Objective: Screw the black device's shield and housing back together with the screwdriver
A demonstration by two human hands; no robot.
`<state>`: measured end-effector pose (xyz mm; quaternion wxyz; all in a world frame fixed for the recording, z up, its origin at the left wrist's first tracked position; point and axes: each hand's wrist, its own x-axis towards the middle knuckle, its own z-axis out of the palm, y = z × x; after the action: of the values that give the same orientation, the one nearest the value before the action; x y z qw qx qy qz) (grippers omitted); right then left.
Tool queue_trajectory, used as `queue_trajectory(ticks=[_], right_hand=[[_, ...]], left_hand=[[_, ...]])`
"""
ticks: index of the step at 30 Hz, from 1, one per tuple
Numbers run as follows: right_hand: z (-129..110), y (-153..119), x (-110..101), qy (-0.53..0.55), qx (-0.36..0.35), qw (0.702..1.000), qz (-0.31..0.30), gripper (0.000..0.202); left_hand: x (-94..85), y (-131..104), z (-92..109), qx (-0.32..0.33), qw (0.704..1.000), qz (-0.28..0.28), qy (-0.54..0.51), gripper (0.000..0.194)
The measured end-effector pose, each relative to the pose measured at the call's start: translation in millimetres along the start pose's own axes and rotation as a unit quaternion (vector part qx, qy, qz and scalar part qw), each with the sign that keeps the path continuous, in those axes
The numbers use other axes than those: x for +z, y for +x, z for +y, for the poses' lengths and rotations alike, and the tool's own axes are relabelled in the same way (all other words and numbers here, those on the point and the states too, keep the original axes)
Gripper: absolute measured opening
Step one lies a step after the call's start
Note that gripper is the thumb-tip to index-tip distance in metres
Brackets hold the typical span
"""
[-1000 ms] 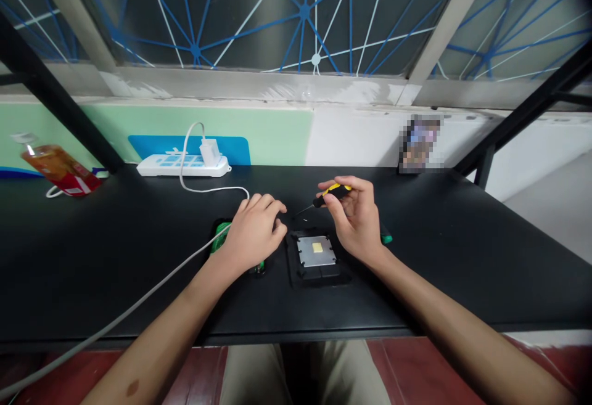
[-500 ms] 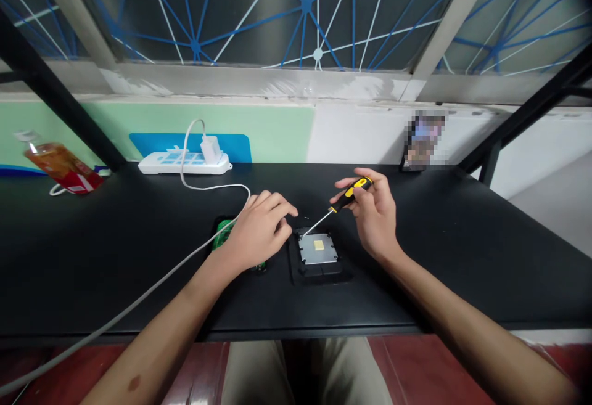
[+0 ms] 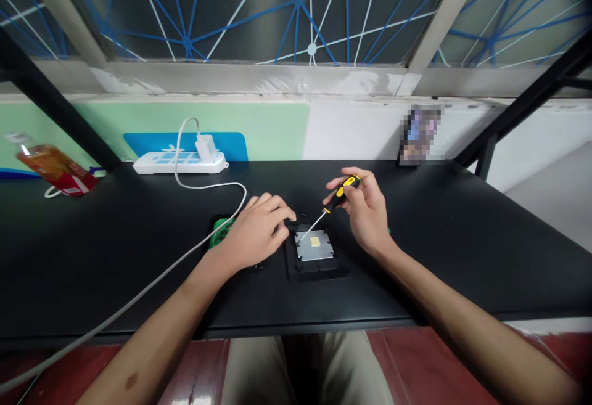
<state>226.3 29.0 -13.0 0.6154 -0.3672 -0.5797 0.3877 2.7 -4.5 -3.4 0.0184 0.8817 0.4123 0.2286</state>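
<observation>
A yellow-and-black screwdriver (image 3: 341, 194) is in my right hand (image 3: 367, 211), its handle pinched between thumb and fingers. The slanted shaft reaches down left to the left edge of a silver metal plate (image 3: 319, 251) with a small pale yellow square (image 3: 315, 241) in its middle. Small dark points line the plate's edges, and it sits in a black casing (image 3: 324, 273) on the desk. My left hand (image 3: 261, 229) is beside the casing's upper left corner, fingers loosely bent and apart, with nothing visible in them. Partly under it lies a green circuit board (image 3: 222, 232).
A white cable (image 3: 152, 282) crosses the desk (image 3: 462, 251) by my left forearm, from a charger in a white power strip (image 3: 180, 163). A drink bottle (image 3: 55, 167) leans at the far left. A phone (image 3: 419, 137), its screen blurred, leans against the wall.
The screwdriver tip has moved from the plate's upper left corner a little down its left edge, and my right hand has followed. My left hand stays nearly still. The whole view has shifted slightly.
</observation>
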Motion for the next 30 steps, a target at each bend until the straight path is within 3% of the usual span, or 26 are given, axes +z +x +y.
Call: queue_trajectory(ticks=[30], right_hand=[[0.2, 0.3, -1.7, -0.007, 0.001, 1.000, -0.002, 0.018]], left_hand=[[-2.0, -0.7, -0.2, 0.020, 0.999, -0.011, -0.022, 0.024]])
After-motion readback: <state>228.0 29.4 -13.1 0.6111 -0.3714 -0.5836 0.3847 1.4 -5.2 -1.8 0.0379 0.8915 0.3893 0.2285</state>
